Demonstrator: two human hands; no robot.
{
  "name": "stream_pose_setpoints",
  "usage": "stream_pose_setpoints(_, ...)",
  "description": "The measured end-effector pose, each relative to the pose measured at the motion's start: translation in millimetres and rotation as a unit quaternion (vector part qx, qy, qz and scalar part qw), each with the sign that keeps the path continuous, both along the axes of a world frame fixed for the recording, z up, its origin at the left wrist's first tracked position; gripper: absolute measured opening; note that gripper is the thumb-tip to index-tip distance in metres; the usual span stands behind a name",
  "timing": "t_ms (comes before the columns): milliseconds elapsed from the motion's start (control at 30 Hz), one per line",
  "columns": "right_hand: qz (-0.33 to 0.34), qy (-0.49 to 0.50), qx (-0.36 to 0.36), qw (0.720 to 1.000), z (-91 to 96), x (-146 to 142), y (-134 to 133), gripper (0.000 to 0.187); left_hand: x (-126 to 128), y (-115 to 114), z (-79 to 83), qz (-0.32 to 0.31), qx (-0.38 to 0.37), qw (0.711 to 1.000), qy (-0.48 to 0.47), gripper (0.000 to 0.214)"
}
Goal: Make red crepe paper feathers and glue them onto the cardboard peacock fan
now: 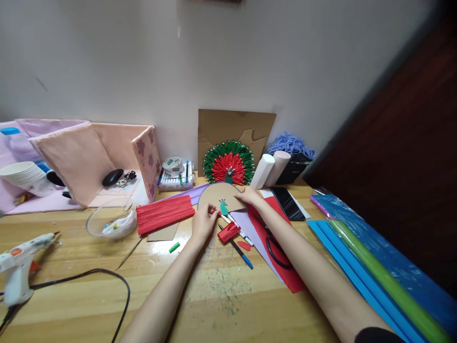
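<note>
A round cardboard disc [214, 194] with a dark blue rim is in the middle of the desk. On its lower part sits a green peacock cutout [223, 206] with a crest. My right hand [249, 196] grips the disc's right edge between thumb and fingers. My left hand [204, 224] is closed at the lower left of the disc, pinching a small red paper piece [213, 210] beside the peacock. Just below lie a folded red crepe paper piece [229, 232], a red petal-shaped scrap [244, 245], white markers [245, 235] and a black pen with a blue end [243, 255].
A red-and-green peacock craft [228, 164] leans on cardboard [233, 125] at the back. Left are red crepe paper [164, 213], a clear bowl [93, 224], and a glue gun [21, 267] with its cord. Right are scissors [276, 255] on red paper, a phone [288, 204] and paper rolls [360, 267].
</note>
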State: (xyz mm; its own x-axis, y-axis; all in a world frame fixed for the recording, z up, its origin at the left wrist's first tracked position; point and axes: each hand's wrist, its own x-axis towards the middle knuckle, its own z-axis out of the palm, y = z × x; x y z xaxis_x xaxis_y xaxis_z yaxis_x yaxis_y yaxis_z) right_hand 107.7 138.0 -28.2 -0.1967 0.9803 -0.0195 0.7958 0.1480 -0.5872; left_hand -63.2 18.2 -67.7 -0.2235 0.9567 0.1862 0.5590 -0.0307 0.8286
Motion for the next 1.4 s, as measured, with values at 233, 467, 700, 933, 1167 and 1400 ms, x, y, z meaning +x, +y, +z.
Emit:
stream_pose_setpoints(233, -0.043, 0.238, 0.069, 0.968, 68.6, 47, -24, 0.026, -8, -18, 59.3, -0.047, 0.059, 0.989, -0.127, 0.021)
stream_pose_setpoints(467, -0.186, 0.529, 0.131, 0.817, 84.8, 130, -91, 0.017, 13, -83, 69.1, -0.368, -0.187, 0.885, -0.216, 0.016)
stream_pose_setpoints(700, -0.28, 0.632, -0.009, 0.723, 31.3, 114, -121, 0.008, 26, -68, 23.2, -0.237, -0.089, 0.955, -0.152, 0.01)
stream_pose_setpoints(933, 0.017, 0.588, -0.218, 0.778, 6.5, 19, -184, 0.031, -51, -85, 35.0, 0.022, 0.046, 0.989, -0.138, 0.017)
stream_pose_setpoints(1167, 0.091, 0.479, -0.232, 0.842, -28.1, -20, -205, 0.039, -125, -115, 33.9, 0.209, 0.116, 0.962, -0.132, 0.029)
stream_pose_setpoints(1400, 0.053, 0.403, -0.105, 0.907, -43.2, -13, -157, 0.034, -79, -127, 32.3, 0.087, -0.018, 0.977, -0.194, 0.029)
